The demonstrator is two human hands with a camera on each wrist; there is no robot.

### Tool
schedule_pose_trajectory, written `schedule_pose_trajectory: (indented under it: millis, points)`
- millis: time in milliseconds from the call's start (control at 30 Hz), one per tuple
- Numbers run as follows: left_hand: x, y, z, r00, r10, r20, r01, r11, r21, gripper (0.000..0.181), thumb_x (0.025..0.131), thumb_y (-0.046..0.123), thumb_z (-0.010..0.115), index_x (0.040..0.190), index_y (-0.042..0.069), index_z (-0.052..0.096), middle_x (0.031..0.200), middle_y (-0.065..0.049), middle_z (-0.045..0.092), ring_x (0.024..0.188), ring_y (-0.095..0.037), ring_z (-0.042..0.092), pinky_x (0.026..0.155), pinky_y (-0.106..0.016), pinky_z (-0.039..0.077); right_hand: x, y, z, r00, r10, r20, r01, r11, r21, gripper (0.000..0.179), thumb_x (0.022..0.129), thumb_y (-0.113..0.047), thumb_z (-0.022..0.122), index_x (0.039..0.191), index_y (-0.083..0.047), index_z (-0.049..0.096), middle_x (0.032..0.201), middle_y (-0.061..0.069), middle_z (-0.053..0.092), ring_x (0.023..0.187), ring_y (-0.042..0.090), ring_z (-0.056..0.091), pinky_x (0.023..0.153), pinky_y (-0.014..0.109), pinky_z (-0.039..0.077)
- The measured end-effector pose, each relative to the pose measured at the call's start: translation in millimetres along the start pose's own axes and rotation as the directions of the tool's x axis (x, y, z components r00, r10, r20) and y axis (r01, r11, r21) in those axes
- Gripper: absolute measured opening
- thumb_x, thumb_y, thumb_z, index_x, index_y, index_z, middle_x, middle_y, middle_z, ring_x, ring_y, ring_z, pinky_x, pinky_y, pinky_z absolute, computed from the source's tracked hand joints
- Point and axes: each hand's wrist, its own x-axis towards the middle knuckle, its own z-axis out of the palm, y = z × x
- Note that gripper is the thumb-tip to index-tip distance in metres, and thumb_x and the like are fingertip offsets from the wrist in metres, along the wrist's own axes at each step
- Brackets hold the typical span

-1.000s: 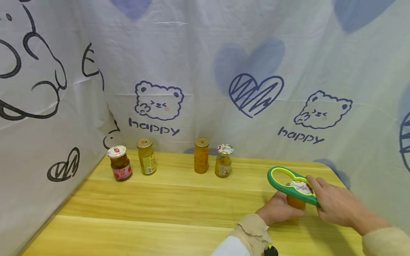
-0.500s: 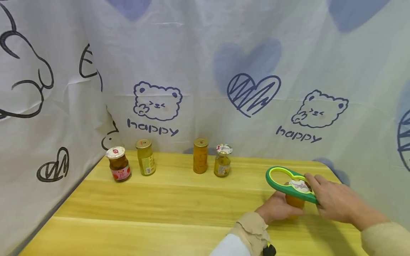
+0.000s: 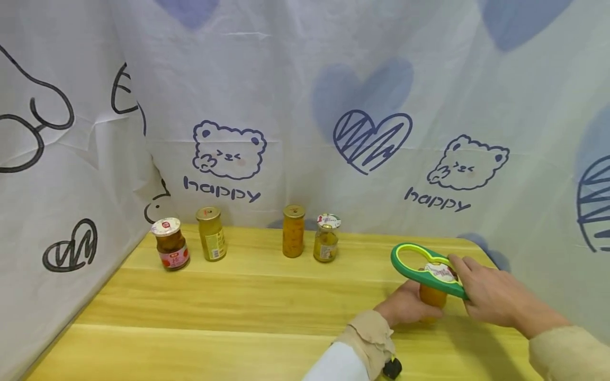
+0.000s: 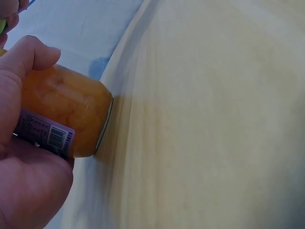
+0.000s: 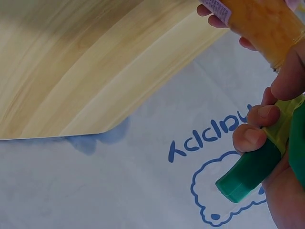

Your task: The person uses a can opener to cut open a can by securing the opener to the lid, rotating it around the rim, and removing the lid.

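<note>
At the table's right side, in the head view, my left hand (image 3: 405, 306) grips a glass jar (image 3: 432, 297) of orange contents. Its thumb and palm wrap the jar, and a purple barcode label (image 4: 47, 132) shows in the left wrist view. Whether the jar's base touches the table is unclear. A green jar opener (image 3: 448, 287) with a yellow-green inner edge lies over the white patterned lid (image 3: 440, 271). My right hand (image 3: 495, 293) grips the opener, fingers curled round its green end (image 5: 250, 174) in the right wrist view. The opener's larger loop points left.
Along the back of the wooden table (image 3: 229, 301) stand a dark jar with a pink label (image 3: 172, 248), a tall yellow-green jar (image 3: 211, 235), a tall orange jar (image 3: 293, 233) and a small yellow jar (image 3: 326, 241). A printed white curtain (image 3: 295, 106) hangs behind.
The head view has turned slightly right, so the whole scene sits further left in it. Both hands keep their holds on the jar and the opener, with no clear movement against the table.
</note>
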Motion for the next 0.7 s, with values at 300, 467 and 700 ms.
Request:
schedule_pose_trajectory:
  millis: [300, 467, 700]
  points:
    - [4.3, -0.3, 2.4, 0.998, 0.046, -0.041, -0.042, 0.995, 0.085, 0.059, 0.083, 0.007, 0.082, 0.136, 0.023, 0.06, 0.119, 0.012, 0.068, 0.097, 0.004, 0.056, 0.09, -0.016, 0.049, -2.9, 1.6, -6.1, 0.999, 0.007, -0.031, -0.006, 1.0, 0.017, 0.067, 0.075, -0.007, 0.069, 0.137, -0.002, 0.043, 0.107, 0.016, 0.065, 0.072, 0.024, 0.059, 0.061, 0.048, 0.055]
    - [3.8, 2.4, 0.6, 0.997, 0.074, -0.004, -0.074, 0.994, 0.075, 0.065, 0.086, 0.011, 0.081, 0.142, 0.026, 0.053, 0.127, 0.012, 0.065, 0.103, 0.005, 0.056, 0.096, -0.016, 0.048, -6.1, 1.3, -10.3, 0.999, 0.023, -0.031, -0.022, 0.999, 0.026, 0.07, 0.075, -0.006, 0.068, 0.139, -0.001, 0.042, 0.11, 0.021, 0.066, 0.073, 0.027, 0.061, 0.061, 0.051, 0.055]
    - [6.8, 4.6, 3.0, 0.987, 0.154, 0.045, -0.16, 0.975, 0.152, 0.078, 0.089, 0.016, 0.081, 0.152, 0.03, 0.039, 0.145, 0.009, 0.057, 0.125, 0.004, 0.053, 0.112, -0.016, 0.042, -11.3, -7.0, -15.6, 0.997, 0.054, -0.046, -0.051, 0.996, 0.076, 0.072, 0.078, -0.009, 0.068, 0.144, 0.001, 0.041, 0.125, 0.028, 0.063, 0.082, 0.03, 0.064, 0.069, 0.054, 0.058]
